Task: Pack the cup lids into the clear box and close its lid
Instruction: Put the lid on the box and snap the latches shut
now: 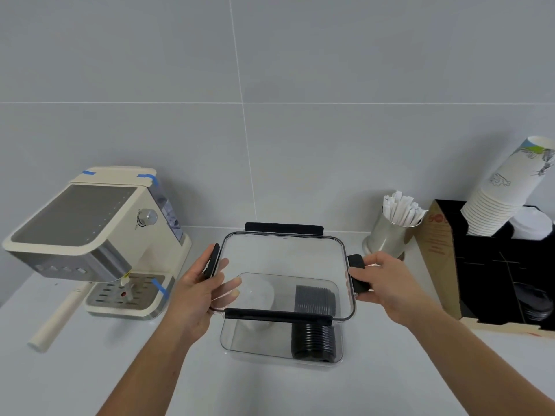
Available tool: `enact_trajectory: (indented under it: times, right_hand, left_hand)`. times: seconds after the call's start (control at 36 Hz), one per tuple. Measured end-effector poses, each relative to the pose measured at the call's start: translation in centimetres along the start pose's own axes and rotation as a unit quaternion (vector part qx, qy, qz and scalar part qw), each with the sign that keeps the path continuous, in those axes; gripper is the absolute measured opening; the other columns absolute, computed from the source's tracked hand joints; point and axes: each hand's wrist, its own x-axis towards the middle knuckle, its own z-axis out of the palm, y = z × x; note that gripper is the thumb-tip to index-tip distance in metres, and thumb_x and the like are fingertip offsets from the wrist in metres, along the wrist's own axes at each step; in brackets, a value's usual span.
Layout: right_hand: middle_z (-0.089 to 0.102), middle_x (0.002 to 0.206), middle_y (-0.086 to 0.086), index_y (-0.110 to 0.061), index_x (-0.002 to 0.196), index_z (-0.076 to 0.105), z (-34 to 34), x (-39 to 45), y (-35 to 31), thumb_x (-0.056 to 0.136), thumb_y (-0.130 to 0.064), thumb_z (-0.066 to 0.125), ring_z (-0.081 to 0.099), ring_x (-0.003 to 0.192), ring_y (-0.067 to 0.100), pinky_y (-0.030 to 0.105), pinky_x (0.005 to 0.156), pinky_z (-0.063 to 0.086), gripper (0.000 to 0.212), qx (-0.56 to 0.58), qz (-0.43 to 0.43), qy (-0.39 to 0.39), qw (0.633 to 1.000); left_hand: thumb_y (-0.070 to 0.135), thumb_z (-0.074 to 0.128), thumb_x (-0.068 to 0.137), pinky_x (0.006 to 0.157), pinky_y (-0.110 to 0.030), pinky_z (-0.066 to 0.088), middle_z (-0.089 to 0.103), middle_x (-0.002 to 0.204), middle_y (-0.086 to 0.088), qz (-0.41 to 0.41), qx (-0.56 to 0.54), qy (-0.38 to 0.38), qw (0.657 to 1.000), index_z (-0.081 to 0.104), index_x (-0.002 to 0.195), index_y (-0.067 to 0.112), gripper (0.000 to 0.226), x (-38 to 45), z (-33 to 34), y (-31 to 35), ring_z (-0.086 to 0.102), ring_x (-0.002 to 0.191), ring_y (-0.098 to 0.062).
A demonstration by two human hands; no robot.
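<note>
The clear lid [282,259], rigid, light and probably slick, hovers tilted over the clear box [255,343] holding black cup lids [313,337] on the surface [90,370], left hand [201,292] and right hand [387,283] closed on its black side latches, the surest grip.

Paper cup stack [507,187]: rim cut by right edge. Black organiser [492,265]: right part out of frame; compartment contents too dark to identify. Black cup lids [313,334]: count unreadable. Left hand [198,295]: fingertips blurred behind clear lid [282,256].
</note>
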Motion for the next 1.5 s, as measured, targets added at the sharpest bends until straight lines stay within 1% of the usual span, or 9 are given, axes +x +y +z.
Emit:
enact_trajectory:
  times: [0.19, 0.33, 0.44, 0.69, 0.81, 0.92, 1.0, 1.14, 1.5]
  right_hand:
    - [0.072, 0.084, 0.020, -0.002, 0.096, 0.059, 1.6, 0.0, 1.1, 0.078, 0.001, 0.072, 0.071, 0.073, 0.033, 0.026, 0.049, 0.056, 0.022, -0.098, -0.042, 0.033, 0.994]
    - [0.075, 0.079, 0.009, -0.014, 0.090, 0.062, 2.0, 0.1, 2.5, 0.078, -0.006, 0.073, 0.072, 0.070, 0.026, 0.030, 0.058, 0.059, 0.017, -0.153, -0.056, 0.043, 0.986]
    - [0.073, 0.083, 0.004, -0.019, 0.088, 0.061, 2.0, 0.1, 3.4, 0.079, -0.006, 0.073, 0.071, 0.073, 0.023, 0.030, 0.060, 0.059, 0.019, -0.175, -0.054, 0.048, 0.982]
    - [0.074, 0.081, 0.009, -0.011, 0.093, 0.062, 1.8, 0.1, 5.6, 0.075, 0.001, 0.073, 0.071, 0.071, 0.027, 0.032, 0.059, 0.058, 0.024, -0.144, 0.011, 0.049, 0.988]
    - [0.074, 0.079, 0.008, -0.011, 0.090, 0.063, 1.7, 0.1, 6.6, 0.073, 0.002, 0.071, 0.072, 0.072, 0.032, 0.046, 0.073, 0.061, 0.023, -0.151, 0.021, 0.059, 0.987]
    - [0.075, 0.077, 0.006, -0.013, 0.088, 0.064, 1.6, 0.2, 7.3, 0.073, 0.002, 0.070, 0.072, 0.068, 0.028, 0.049, 0.076, 0.060, 0.023, -0.153, 0.029, 0.062, 0.986]
    - [0.076, 0.076, 0.005, -0.013, 0.088, 0.064, 1.6, 0.2, 7.7, 0.073, 0.003, 0.069, 0.072, 0.067, 0.029, 0.050, 0.076, 0.059, 0.023, -0.152, 0.034, 0.061, 0.986]
    - [0.076, 0.076, 0.003, -0.013, 0.089, 0.064, 1.6, 0.3, 8.2, 0.073, 0.002, 0.070, 0.073, 0.066, 0.027, 0.048, 0.074, 0.060, 0.023, -0.156, 0.038, 0.061, 0.985]
    - [0.075, 0.081, 0.000, -0.016, 0.093, 0.058, 1.8, 0.4, 8.5, 0.078, -0.003, 0.070, 0.073, 0.068, 0.018, 0.025, 0.052, 0.047, 0.023, -0.206, 0.038, 0.058, 0.976]
  left_hand:
    - [-0.006, 0.049, 0.098, 0.060, -0.032, 0.062, 0.064, 0.126, 0.000, 0.002, 0.056, 0.015, 0.998, 0.054, 0.138, 0.034, 0.057, 0.8, -0.7, -1.4, 0.074, 0.093, -0.025]
    - [-0.004, 0.057, 0.094, 0.087, -0.038, 0.056, 0.065, 0.123, -0.007, -0.003, 0.080, 0.039, 0.996, 0.056, 0.132, 0.027, 0.049, 1.5, -0.9, -2.4, 0.067, 0.105, -0.023]
    - [-0.003, 0.061, 0.093, 0.095, -0.039, 0.054, 0.065, 0.121, -0.007, -0.008, 0.141, 0.063, 0.988, 0.058, 0.125, 0.025, 0.043, 2.5, -1.1, -3.3, 0.064, 0.106, -0.023]
    - [0.001, 0.061, 0.093, 0.081, -0.027, 0.048, 0.069, 0.112, -0.004, 0.003, 0.245, 0.067, 0.967, 0.061, 0.120, 0.023, 0.035, 3.8, -2.0, -5.3, 0.065, 0.096, -0.020]
    - [0.003, 0.060, 0.093, 0.071, -0.023, 0.049, 0.069, 0.114, -0.003, 0.010, 0.293, 0.068, 0.954, 0.061, 0.118, 0.026, 0.034, 4.1, -2.2, -6.3, 0.066, 0.097, -0.018]
    - [0.006, 0.061, 0.092, 0.092, -0.041, 0.055, 0.071, 0.116, -0.003, 0.005, 0.320, 0.072, 0.945, 0.060, 0.114, 0.031, 0.033, 4.3, -2.4, -7.1, 0.067, 0.101, -0.023]
    - [0.007, 0.061, 0.092, 0.096, -0.042, 0.053, 0.071, 0.115, -0.003, 0.008, 0.325, 0.076, 0.943, 0.061, 0.115, 0.032, 0.034, 4.3, -2.4, -7.4, 0.066, 0.103, -0.023]
    - [0.006, 0.062, 0.091, 0.090, -0.032, 0.051, 0.072, 0.112, 0.000, 0.019, 0.323, 0.079, 0.943, 0.062, 0.116, 0.030, 0.035, 4.2, -2.6, -7.8, 0.067, 0.101, -0.019]
    - [0.008, 0.069, 0.086, 0.087, -0.038, 0.056, 0.075, 0.103, 0.002, 0.018, 0.304, 0.093, 0.948, 0.066, 0.108, 0.032, 0.032, 4.6, -3.3, -8.4, 0.070, 0.093, -0.017]
